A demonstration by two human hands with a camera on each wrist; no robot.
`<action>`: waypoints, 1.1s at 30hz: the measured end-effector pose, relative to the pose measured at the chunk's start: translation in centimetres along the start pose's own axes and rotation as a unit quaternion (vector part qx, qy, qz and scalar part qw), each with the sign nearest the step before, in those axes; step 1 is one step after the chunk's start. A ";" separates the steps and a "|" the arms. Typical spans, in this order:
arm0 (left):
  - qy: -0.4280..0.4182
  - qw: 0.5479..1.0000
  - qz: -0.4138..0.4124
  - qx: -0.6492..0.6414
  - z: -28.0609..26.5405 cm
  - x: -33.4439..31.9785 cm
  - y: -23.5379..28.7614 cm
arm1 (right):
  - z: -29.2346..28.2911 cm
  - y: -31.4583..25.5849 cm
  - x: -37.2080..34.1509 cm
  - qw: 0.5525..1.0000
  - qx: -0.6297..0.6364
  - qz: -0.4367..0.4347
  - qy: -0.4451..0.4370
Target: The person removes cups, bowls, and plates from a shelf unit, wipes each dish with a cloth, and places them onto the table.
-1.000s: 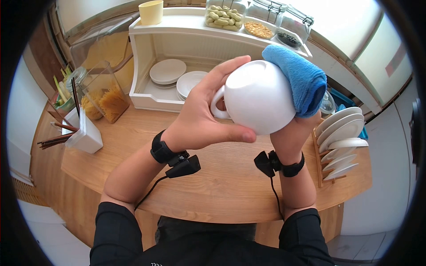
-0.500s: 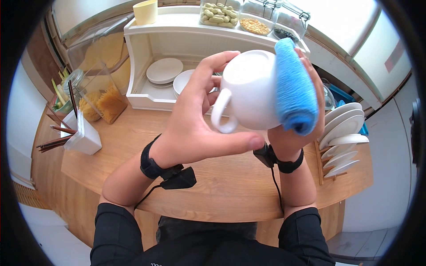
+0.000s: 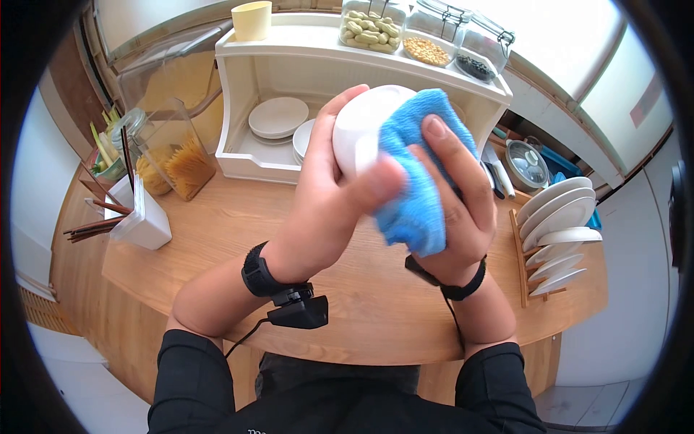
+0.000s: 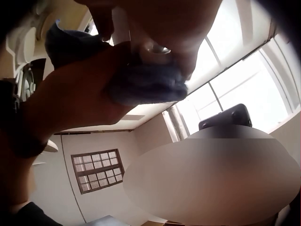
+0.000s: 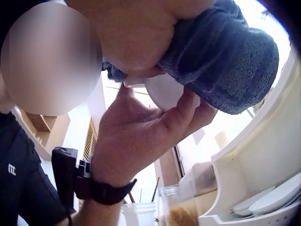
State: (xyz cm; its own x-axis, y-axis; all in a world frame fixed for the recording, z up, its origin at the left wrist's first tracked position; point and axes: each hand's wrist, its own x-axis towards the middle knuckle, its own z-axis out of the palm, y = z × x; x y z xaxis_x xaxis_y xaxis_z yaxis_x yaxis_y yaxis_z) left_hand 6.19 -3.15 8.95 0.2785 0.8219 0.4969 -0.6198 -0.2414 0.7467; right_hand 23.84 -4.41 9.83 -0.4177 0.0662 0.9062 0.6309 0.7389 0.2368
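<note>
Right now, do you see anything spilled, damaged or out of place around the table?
Nothing looks spilled or damaged. Only the chopsticks look slightly untidy: they lean out of the white holder at different angles, though the wide lens may exaggerate this. The white cup and blue cloth show no visible fault.

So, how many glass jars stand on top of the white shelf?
3: the pale-filled jar at left, the yellow-filled jar in the middle and the dark-filled jar at right; more may be out of frame.
</note>
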 end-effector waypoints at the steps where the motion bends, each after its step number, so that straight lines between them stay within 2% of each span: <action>1: 0.030 0.999 -0.012 -0.025 0.0 0.1 0.1 | 0.5 -0.1 0.1 1.000 0.018 -0.006 0.009; 2: 0.016 0.981 -0.058 -0.185 -0.5 0.3 0.3 | 0.6 -0.2 0.0 1.000 -0.007 -0.015 0.009; 3: 0.017 0.981 -0.058 -0.182 -0.7 0.6 0.4 | 0.7 0.0 0.0 1.000 -0.006 -0.014 0.011; 5: 0.049 0.960 -0.124 -0.246 -1.2 1.1 0.5 | 1.1 0.7 0.2 0.998 -0.006 -0.059 0.028; 6: 0.085 0.955 -0.131 -0.254 -1.8 1.5 -0.3 | 1.3 1.0 0.3 0.996 0.025 -0.081 0.023; 7: 0.087 0.956 -0.128 -0.250 -2.9 1.7 -1.0 | 0.8 1.2 0.3 0.994 0.018 -0.103 -0.033; 9: -0.021 0.923 -0.224 -0.311 -5.4 1.8 -1.7 | 0.2 0.8 0.9 0.985 0.033 -0.127 -0.110; 11: 0.007 0.902 -0.268 -0.339 -6.1 1.3 -2.8 | -0.5 -0.2 1.6 0.973 0.095 -0.112 -0.176; 13: 0.011 0.879 -0.316 -0.357 -6.8 0.2 -3.2 | -0.2 -0.7 1.4 0.960 0.187 -0.096 -0.187; 14: 0.019 0.879 -0.330 -0.343 -7.1 -0.7 -3.2 | -0.5 -0.7 1.5 0.960 0.188 -0.094 -0.184; 16: 0.034 0.894 -0.346 -0.284 -9.2 -2.8 -4.3 | -1.5 -0.6 1.7 0.919 0.305 -0.025 -0.248; 17: 0.052 0.894 -0.359 -0.263 -9.8 -3.9 -4.3 | -1.3 -0.1 1.4 0.902 0.356 0.020 -0.246; 18: 0.036 0.890 -0.348 -0.291 -11.4 -5.1 -5.0 | -0.8 0.3 1.0 0.889 0.375 0.078 -0.251; 19: 0.071 0.896 -0.329 -0.291 -12.6 -6.2 -5.7 | -0.3 0.6 0.6 0.873 0.394 0.137 -0.255; 21: 0.063 0.906 -0.307 -0.286 -14.2 -7.5 -5.7 | 1.2 1.4 -0.9 0.860 0.394 0.189 -0.265; 23: 0.043 0.903 -0.321 -0.284 -15.1 -7.4 -5.7 | 2.6 -0.6 -2.5 0.798 0.438 0.353 -0.217; 25: 0.022 0.897 -0.336 -0.286 -16.1 -7.4 -7.0 | 3.1 -1.8 -5.7 0.639 0.469 0.563 -0.236; 26: -0.005 0.894 -0.341 -0.292 -16.5 -7.6 -8.1 | 2.9 -3.8 -5.4 0.607 0.502 0.588 -0.184; 27: -0.032 0.889 -0.346 -0.299 -16.7 -8.0 -9.3 | 3.2 -4.4 -7.6 0.590 0.517 0.590 -0.190; 28: -0.068 0.888 -0.331 -0.313 -13.3 -7.9 -7.1 | 2.6 -5.4 -7.9 0.581 0.521 0.593 -0.196; 29: -0.069 0.884 -0.335 -0.317 -13.1 -8.4 -7.6 | 2.0 -6.3 -8.0 0.572 0.525 0.597 -0.201; 30: -0.051 0.879 -0.344 -0.325 -13.2 -8.7 -8.3 | 1.3 -6.8 -7.9 0.608 0.524 0.567 -0.185; 31: -0.034 0.875 -0.353 -0.330 -13.0 -8.7 -8.6 | 0.8 -6.8 -8.4 0.610 0.521 0.569 -0.180; 32: -0.039 0.880 -0.339 -0.330 -12.4 -8.6 -8.7 | 0.2 -6.5 -9.2 0.731 0.482 0.446 -0.188; 33: -0.040 0.881 -0.340 -0.327 -12.2 -8.5 -9.3 | -0.2 -6.3 -9.8 0.828 0.428 0.308 -0.191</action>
State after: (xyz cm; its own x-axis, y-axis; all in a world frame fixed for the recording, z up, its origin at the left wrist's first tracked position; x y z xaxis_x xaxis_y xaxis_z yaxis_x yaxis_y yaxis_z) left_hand 0.64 -1.57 -7.61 0.7836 0.6159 0.0817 -0.5721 0.6640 0.4814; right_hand 24.07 -9.85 -0.49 -0.4687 0.6939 0.5466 0.1760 0.6798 -0.7120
